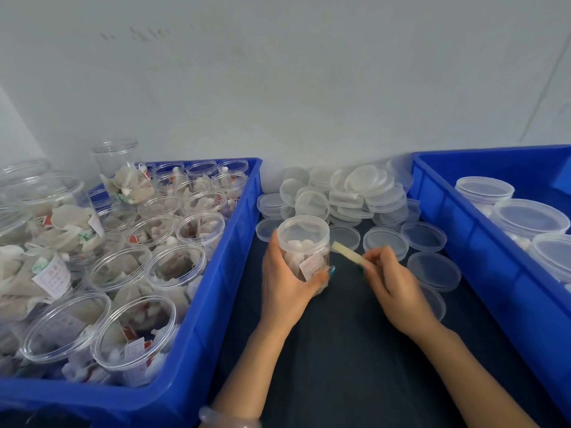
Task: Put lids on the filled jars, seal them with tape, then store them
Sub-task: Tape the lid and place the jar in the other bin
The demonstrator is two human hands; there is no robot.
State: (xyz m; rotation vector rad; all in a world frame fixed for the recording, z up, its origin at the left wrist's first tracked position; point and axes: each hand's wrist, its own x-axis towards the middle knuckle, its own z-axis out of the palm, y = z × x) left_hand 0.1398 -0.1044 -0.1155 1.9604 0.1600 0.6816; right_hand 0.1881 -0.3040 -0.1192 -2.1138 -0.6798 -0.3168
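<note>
A lane of bare dark cloth [340,350] is hemmed in by a jar-filled blue crate [210,304] on the left, a second blue crate [494,288] on the right, and heaped lids [370,193] at the back.

text: none legible | paper tags [312,264] in jars [304,242]: print blurred

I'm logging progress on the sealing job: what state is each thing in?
Held jar: filled, lidded, upright, gripped by left hand.
Tape strip: pinched by right hand, one end by the jar.
Jars in left crate: filled, open, no lids.
Jars in right crate: lidded.
Loose lids: piled and scattered on the table.
</note>
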